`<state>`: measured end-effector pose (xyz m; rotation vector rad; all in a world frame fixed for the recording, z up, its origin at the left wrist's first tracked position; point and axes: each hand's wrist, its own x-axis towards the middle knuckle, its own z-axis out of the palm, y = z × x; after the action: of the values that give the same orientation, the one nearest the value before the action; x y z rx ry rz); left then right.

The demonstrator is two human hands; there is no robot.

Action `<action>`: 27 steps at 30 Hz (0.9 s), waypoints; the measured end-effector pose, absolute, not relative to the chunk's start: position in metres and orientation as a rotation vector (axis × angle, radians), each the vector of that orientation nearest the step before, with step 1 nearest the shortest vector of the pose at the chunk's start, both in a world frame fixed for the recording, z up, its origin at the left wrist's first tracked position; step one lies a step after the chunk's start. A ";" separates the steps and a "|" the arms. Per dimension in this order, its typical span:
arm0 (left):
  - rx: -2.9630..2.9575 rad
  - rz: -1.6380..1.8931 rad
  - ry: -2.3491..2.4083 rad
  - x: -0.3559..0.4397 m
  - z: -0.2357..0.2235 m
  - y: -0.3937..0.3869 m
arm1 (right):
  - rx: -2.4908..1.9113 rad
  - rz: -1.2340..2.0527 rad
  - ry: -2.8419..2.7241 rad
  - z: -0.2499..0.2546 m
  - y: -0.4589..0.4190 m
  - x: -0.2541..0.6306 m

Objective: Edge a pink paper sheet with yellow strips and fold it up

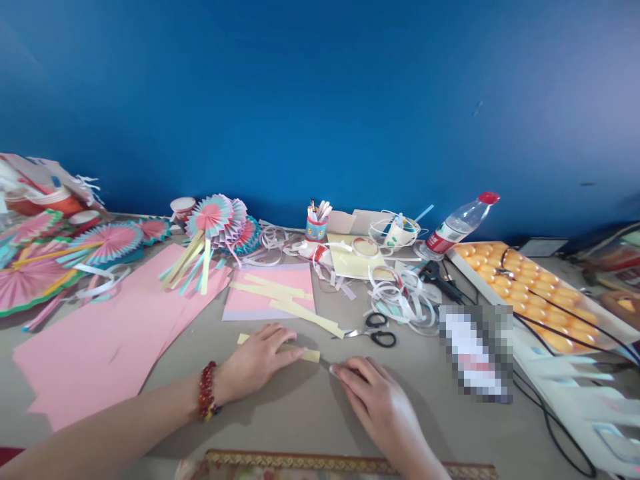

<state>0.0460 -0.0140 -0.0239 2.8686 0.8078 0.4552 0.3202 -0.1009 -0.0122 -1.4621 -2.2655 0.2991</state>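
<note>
My left hand (pixel 260 360) lies flat, fingers stretched out, pressing on a yellow paper strip (pixel 311 355) on the grey table (pixel 300 413). My right hand (pixel 375 397) rests just right of the strip's end, fingers together and pointing left; a thin dark tip shows at its fingertips, but I cannot make out what it is. A red bead bracelet (pixel 207 390) is on my left wrist. More yellow strips (pixel 290 300) lie on a pink sheet (pixel 260 303) just beyond.
Black-handled scissors (pixel 377 331) lie beyond my right hand. Large pink paper (pixel 110 333) covers the left; folded paper fans (pixel 215 223) stand behind. Tape rolls (pixel 400 293), a pen cup (pixel 316 227), a water bottle (pixel 457 227) and a tray of orange balls (pixel 530 287) with black cables fill the right.
</note>
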 end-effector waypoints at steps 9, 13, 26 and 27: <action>2.867 0.194 0.461 0.049 -0.013 -0.008 | -1.435 0.235 -2.333 -0.011 -0.101 0.321; 2.849 0.140 0.447 0.048 -0.013 -0.008 | -1.430 0.246 -2.335 -0.010 -0.100 0.320; 2.823 0.161 0.446 0.048 -0.013 -0.008 | -1.405 0.208 -2.384 -0.006 -0.100 0.314; 2.821 0.168 0.451 0.048 -0.013 -0.008 | -1.408 0.198 -2.385 -0.006 -0.100 0.313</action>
<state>0.0481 -0.0078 -0.0132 2.8207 0.4507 0.1681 0.3126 -0.0999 -0.0061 -1.4075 -2.3854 0.1977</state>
